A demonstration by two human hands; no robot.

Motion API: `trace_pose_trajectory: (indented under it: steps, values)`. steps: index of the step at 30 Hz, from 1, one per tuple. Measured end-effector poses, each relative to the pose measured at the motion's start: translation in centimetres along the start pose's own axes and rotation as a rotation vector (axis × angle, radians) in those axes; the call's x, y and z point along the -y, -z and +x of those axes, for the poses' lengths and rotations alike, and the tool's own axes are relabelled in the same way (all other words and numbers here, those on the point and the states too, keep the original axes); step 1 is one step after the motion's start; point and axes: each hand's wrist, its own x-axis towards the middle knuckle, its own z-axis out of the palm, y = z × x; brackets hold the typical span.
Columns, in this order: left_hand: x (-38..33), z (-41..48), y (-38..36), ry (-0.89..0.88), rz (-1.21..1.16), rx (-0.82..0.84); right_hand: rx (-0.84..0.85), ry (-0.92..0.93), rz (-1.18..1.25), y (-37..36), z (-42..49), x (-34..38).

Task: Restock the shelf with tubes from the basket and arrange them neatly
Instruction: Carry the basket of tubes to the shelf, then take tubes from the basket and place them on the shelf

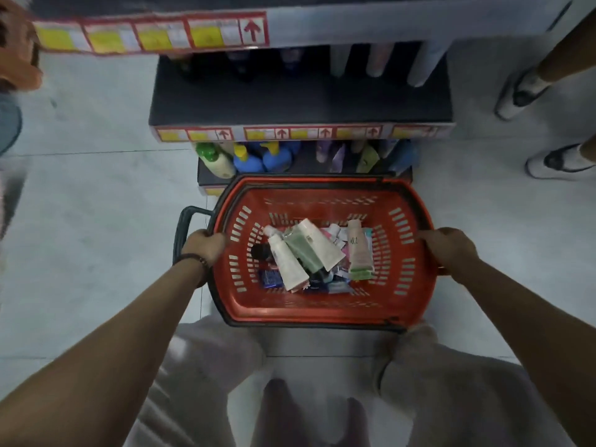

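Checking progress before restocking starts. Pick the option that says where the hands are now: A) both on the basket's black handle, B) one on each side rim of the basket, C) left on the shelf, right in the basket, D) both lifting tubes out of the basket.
B: the left hand grips the left rim of the basket and the right hand grips the right rim, while the tubes lie untouched inside.

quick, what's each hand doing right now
Left hand: closed on the left rim of the red basket.
Right hand: closed on the basket's right rim.
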Motion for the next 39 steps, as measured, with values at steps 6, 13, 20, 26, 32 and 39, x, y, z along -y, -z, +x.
trace_pose_trajectory:
  steps: [6,13,20,26,32,39]
  values:
    - [2.6,2.5,-4.4,-0.112,0.0,-0.106,-0.104,0.089,0.004,-2.9,2.4,-2.0]
    - [5.0,3.4,-5.1,-0.238,0.11,-0.199,-0.135,0.249,-0.2,-3.3,-0.9,-3.0]
    - [5.3,-6.5,-4.8,-0.888,0.784,-0.351,-0.337,0.68,-0.679,-5.6,-7.6,-2.7]
    - [2.8,-7.9,-8.7,-0.912,1.066,-0.107,-0.064,0.752,-0.831,-10.2,-8.2,-2.0]
    - [1.5,-3.1,-14.0,-0.897,1.289,0.066,0.04,0.769,-0.961,-14.4,-3.2,-0.5]
    - [1.0,6.0,-21.0,-1.044,1.526,0.254,0.095,0.818,-1.006,-20.1,4.8,1.0]
